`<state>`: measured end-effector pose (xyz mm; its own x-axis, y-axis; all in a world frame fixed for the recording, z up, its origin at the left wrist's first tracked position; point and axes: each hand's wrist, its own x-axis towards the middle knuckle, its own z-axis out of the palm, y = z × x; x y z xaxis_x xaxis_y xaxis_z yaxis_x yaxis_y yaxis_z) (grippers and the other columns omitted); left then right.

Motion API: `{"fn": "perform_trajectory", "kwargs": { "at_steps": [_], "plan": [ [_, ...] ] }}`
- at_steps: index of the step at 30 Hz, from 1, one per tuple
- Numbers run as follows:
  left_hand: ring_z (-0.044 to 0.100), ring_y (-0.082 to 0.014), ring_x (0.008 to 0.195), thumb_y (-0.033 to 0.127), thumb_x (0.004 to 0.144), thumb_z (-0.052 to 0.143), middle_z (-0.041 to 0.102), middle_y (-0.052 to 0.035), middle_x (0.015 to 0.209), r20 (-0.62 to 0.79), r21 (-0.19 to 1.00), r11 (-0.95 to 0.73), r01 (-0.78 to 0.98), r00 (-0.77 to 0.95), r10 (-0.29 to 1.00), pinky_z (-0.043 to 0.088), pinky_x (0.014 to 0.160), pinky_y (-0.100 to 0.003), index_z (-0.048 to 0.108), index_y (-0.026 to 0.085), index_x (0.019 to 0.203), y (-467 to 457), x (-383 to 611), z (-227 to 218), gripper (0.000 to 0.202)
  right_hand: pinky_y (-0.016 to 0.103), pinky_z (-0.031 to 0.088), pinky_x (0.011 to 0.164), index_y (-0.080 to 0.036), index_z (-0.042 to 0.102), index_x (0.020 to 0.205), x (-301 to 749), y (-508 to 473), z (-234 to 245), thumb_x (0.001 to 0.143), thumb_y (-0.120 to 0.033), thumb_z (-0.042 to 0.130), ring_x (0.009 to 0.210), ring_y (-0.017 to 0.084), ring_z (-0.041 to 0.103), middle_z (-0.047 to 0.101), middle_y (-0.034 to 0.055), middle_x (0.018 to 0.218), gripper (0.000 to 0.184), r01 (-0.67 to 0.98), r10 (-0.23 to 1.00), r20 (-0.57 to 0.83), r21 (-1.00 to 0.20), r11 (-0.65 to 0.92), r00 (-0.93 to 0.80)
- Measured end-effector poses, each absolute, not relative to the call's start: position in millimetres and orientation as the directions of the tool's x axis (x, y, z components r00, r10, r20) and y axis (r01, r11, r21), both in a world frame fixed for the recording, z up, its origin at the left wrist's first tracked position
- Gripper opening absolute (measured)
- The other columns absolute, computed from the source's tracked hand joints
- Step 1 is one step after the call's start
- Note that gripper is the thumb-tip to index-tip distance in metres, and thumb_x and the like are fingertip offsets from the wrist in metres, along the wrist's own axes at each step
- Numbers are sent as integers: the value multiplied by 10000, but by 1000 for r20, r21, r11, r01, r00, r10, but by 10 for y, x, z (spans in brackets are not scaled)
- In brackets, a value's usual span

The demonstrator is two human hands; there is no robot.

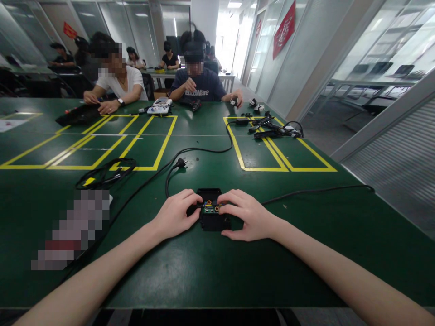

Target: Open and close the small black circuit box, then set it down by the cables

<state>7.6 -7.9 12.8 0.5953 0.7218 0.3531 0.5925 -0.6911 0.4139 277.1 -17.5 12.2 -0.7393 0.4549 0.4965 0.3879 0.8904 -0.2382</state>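
A small black box (210, 217) with its lid off lies on the green table (217, 271) right in front of me; a circuit board with orange parts shows inside. My left hand (176, 213) is curled against its left side, fingers gripping it. My right hand (246, 216) clasps its right side, fingertips resting on the board's edge. A black cable (316, 190) runs off to the right from under my right hand.
A black power cord with a plug (180, 163) snakes across the table ahead. A coiled cable (105, 174) lies to the left. Yellow tape rectangles (265, 168) mark the table. Black adapters and cables (275, 129) sit far right. Two people (197, 83) sit opposite.
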Motion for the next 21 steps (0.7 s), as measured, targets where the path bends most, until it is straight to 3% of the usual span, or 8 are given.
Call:
{"fn": "perform_trajectory", "kwargs": {
  "at_steps": [4, 13, 18, 21],
  "plan": [
    [655, -180, 800, 172, 925, 593, 659, -18, 877, 353, 429, -664, 612, 563, 748, 557, 751, -290, 677, 212, 955, -63, 84, 100, 98, 389, 511, 838, -220, 660, 928, 2719, -187, 74, 919, -302, 715, 970, 239, 654, 716, 102, 1093, 99, 355, 407, 474, -200, 913, -781],
    [693, -186, 833, 231, 993, 584, 706, -38, 965, 367, 426, -644, 635, 529, 765, 578, 779, -292, 708, 214, 1032, -14, 62, 56, 131, 408, 537, 827, -212, 693, 1011, 2775, -119, 74, 971, -366, 692, 985, 253, 673, 731, 115, 1108, 159, 422, 475, 503, -224, 878, -722],
    [710, -191, 868, 235, 1019, 571, 708, -38, 991, 380, 468, -641, 608, 517, 767, 572, 775, -294, 699, 216, 1060, -12, 62, 57, 136, 427, 550, 827, -203, 657, 1072, 2867, -24, 70, 999, -298, 629, 949, 262, 662, 726, 117, 1059, 123, 537, 596, 538, -286, 794, -595],
    [713, -192, 876, 246, 1025, 563, 708, -40, 1003, 388, 509, -627, 590, 493, 779, 573, 769, -297, 698, 215, 1061, -15, 67, 63, 143, 442, 559, 831, -202, 669, 1058, 2935, 62, 41, 1004, -275, 614, 956, 273, 655, 731, 110, 1034, 106, 560, 610, 486, -265, 785, -626]
  ]
}}
